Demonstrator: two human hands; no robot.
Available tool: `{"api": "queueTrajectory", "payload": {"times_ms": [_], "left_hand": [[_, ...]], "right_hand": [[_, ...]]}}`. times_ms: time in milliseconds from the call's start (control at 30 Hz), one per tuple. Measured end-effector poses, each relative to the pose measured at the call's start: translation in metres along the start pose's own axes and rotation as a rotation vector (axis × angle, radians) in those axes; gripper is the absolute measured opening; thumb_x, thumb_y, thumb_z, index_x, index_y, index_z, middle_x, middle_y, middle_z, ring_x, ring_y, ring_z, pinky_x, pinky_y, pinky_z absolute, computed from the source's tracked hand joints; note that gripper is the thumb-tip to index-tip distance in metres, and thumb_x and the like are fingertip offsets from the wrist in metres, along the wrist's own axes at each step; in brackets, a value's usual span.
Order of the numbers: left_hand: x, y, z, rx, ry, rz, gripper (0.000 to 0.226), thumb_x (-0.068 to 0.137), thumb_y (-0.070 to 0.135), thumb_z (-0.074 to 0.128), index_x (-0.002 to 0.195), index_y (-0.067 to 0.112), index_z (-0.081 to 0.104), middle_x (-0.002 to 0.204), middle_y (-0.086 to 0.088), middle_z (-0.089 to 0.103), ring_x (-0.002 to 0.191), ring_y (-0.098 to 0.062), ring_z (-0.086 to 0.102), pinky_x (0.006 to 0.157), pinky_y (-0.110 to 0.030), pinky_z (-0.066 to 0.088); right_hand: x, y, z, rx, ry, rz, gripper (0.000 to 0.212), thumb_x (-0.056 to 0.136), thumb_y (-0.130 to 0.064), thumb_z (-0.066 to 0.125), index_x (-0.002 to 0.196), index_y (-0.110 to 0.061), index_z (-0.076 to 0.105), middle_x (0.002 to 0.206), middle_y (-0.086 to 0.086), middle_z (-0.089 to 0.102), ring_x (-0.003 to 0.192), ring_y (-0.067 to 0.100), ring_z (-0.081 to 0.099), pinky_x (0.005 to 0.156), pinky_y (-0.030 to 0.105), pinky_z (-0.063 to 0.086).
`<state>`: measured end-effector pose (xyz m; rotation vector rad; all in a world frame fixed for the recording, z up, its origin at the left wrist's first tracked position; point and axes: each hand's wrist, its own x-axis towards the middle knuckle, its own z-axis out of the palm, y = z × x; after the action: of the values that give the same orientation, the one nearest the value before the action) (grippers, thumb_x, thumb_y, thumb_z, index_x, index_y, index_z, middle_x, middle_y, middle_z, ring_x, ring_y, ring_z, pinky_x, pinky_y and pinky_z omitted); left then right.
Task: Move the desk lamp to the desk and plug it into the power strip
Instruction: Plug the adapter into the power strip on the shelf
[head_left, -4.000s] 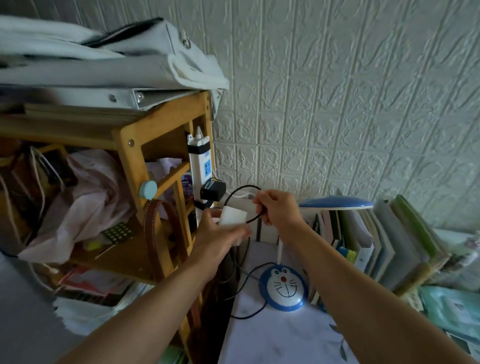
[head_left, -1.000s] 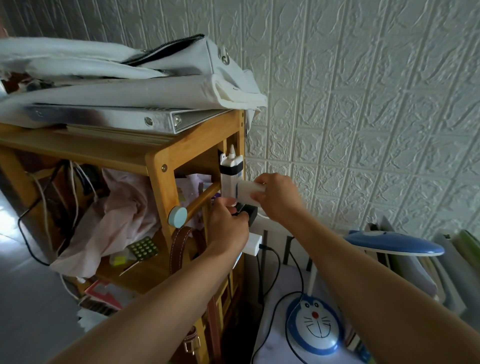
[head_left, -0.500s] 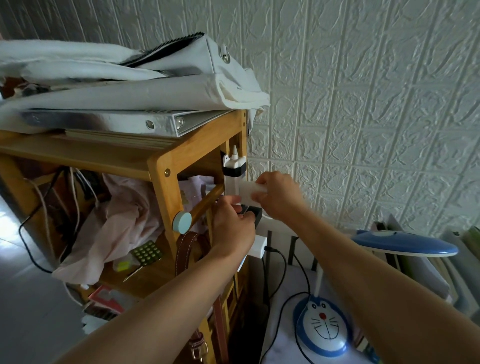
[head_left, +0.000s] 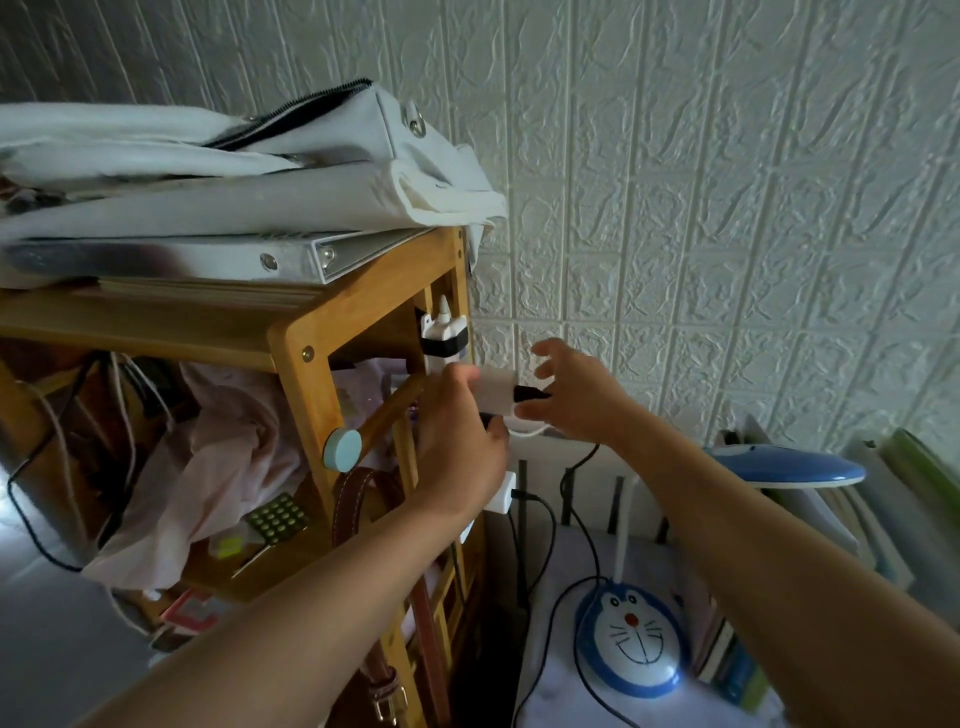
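since half a second ago the right hand (head_left: 576, 400) has let go of the white adapter (head_left: 494, 393) and drawn back a little; its fingers are now spread and only the thumb side sits near the black plug (head_left: 531, 394) that sticks out of the adapter's right face. the left hand (head_left: 460, 452) is at the same spot, and the lamp (head_left: 631, 652) is in the same place.

adapter: small boxy white plastic block, smooth, sitting against the strip (head_left: 443, 343). strip: narrow white bar standing upright on the post of the wooden shelf (head_left: 311, 384), held by a black band. lamp: round glossy blue base with a cartoon cat face, thin white stem, flat blue oval head (head_left: 789, 465). it stands on the pale desk (head_left: 550, 696), and its black cord (head_left: 589, 525) loops up toward the hands. wall: white embossed brick pattern.

left hand: curled, thumb and fingers pressed to the adapter's left side, and it seems to cover a dark plug below it. right hand: open, holding nothing, with the plug tip just beside its thumb. the lamp base lies well below and to the right of both hands.
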<state>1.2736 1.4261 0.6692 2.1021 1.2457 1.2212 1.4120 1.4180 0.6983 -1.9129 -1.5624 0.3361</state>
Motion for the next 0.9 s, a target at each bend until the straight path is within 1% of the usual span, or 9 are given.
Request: {"api": "queueTrajectory", "payload": {"times_ms": [67,133,167,267,333,400,467,633,900], "left_hand": [[0.004,0.000,0.005,0.202,0.008,0.134,0.052,0.078,0.006,0.067,0.124,0.021,0.047,0.124,0.001,0.049,0.117,-0.015,0.043,0.082,-0.015,0.024],[0.010,0.002,0.010,0.375,0.032,0.231,0.051,0.076,0.004,0.067,0.121,0.024,0.051,0.127,0.002,0.048,0.121,-0.018,0.040,0.076,-0.017,0.014],[0.013,0.003,0.013,0.434,0.034,0.262,0.051,0.076,0.004,0.068,0.121,0.024,0.052,0.127,0.002,0.049,0.120,-0.019,0.039,0.076,-0.018,0.016],[0.022,0.005,0.020,0.565,0.016,0.329,0.049,0.078,0.012,0.070,0.122,0.025,0.052,0.126,0.003,0.050,0.116,-0.020,0.041,0.088,-0.025,0.034],[0.027,0.005,0.022,0.606,0.007,0.342,0.046,0.079,0.014,0.069,0.121,0.026,0.053,0.124,0.004,0.051,0.114,-0.019,0.042,0.089,-0.028,0.037],[0.030,0.003,0.023,0.620,0.002,0.354,0.043,0.079,0.013,0.068,0.119,0.026,0.054,0.122,0.005,0.054,0.113,-0.018,0.043,0.089,-0.028,0.038],[0.031,0.001,0.023,0.617,0.003,0.370,0.042,0.078,0.012,0.069,0.116,0.025,0.057,0.118,0.005,0.057,0.110,-0.019,0.045,0.086,-0.029,0.038],[0.034,-0.001,0.024,0.617,0.030,0.381,0.041,0.074,0.010,0.072,0.111,0.023,0.060,0.111,0.005,0.061,0.104,-0.020,0.048,0.080,-0.029,0.037],[0.035,-0.005,0.024,0.639,0.033,0.406,0.041,0.073,0.012,0.073,0.111,0.022,0.060,0.109,0.003,0.060,0.104,-0.021,0.048,0.078,-0.030,0.036]], "right_hand": [[-0.006,0.013,-0.007,-0.045,0.002,0.019,0.067,0.073,-0.023,0.077,0.132,-0.012,0.046,0.125,0.009,0.060,0.109,0.024,0.059,0.087,0.029,0.045],[-0.010,0.021,-0.009,-0.063,0.025,0.037,0.053,0.075,-0.025,0.075,0.123,-0.012,0.056,0.116,0.006,0.065,0.102,0.020,0.061,0.085,0.027,0.045],[-0.012,0.024,-0.009,-0.031,0.053,0.054,0.046,0.077,-0.024,0.073,0.119,-0.012,0.060,0.111,0.006,0.068,0.098,0.019,0.062,0.083,0.025,0.046],[-0.013,0.028,-0.008,0.084,0.141,0.078,0.023,0.080,-0.019,0.069,0.102,-0.012,0.070,0.098,0.006,0.073,0.086,0.016,0.063,0.076,0.023,0.046],[-0.012,0.028,-0.005,0.107,0.175,0.066,0.012,0.081,-0.015,0.067,0.092,-0.013,0.074,0.089,0.006,0.073,0.078,0.015,0.063,0.067,0.020,0.047],[-0.010,0.027,-0.002,0.111,0.204,0.056,0.011,0.081,-0.012,0.066,0.087,-0.015,0.074,0.079,0.002,0.070,0.071,0.012,0.061,0.056,0.013,0.042],[-0.008,0.027,-0.001,0.123,0.218,0.056,0.011,0.080,-0.010,0.066,0.084,-0.016,0.074,0.074,-0.001,0.067,0.066,0.010,0.060,0.052,0.010,0.040],[-0.005,0.028,0.000,0.138,0.215,0.050,0.010,0.080,-0.008,0.067,0.084,-0.013,0.075,0.071,-0.002,0.064,0.061,0.001,0.055,0.053,0.008,0.040],[-0.005,0.025,0.003,0.152,0.233,0.076,0.010,0.079,-0.007,0.067,0.078,-0.015,0.074,0.071,0.001,0.067,0.070,0.014,0.062,0.058,0.019,0.046]]}}
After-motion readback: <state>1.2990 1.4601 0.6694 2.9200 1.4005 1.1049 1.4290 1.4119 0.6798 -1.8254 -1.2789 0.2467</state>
